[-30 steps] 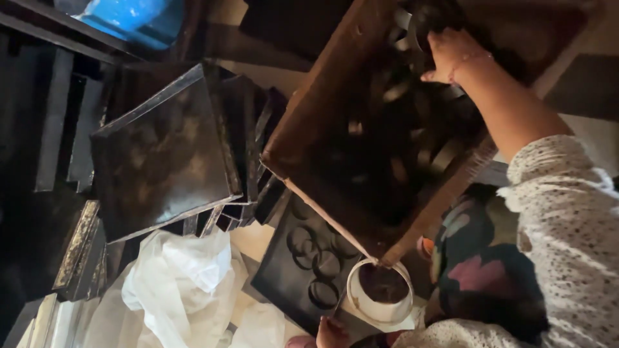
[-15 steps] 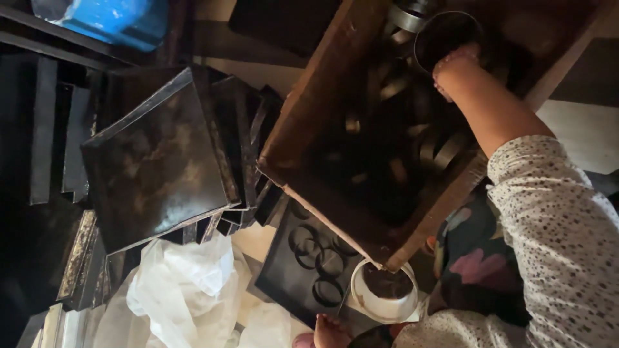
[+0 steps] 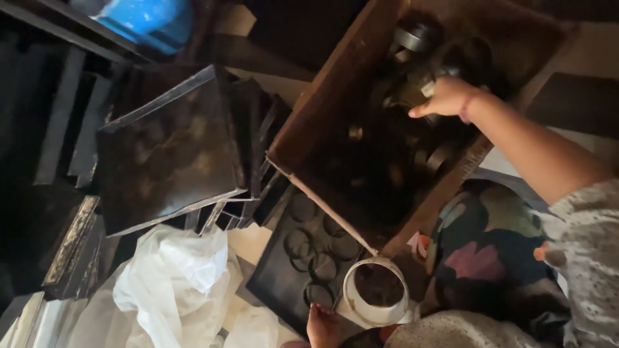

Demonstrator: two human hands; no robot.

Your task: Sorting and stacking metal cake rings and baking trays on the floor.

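A dark ring is pinched in the right hand, inside the box among loose black rings. It could be dropped back into the pile if the fingertip pinch slips. That grip is nearly closed around the ring. The left hand rests by the white cup; its grip cannot be told.

This looks like a small bakery storeroom or baking workshop. Blackened square baking trays lie stacked on the floor, a cardboard box holds dark round ring moulds, and a flat tray carries more rings beside crumpled white plastic sheeting.
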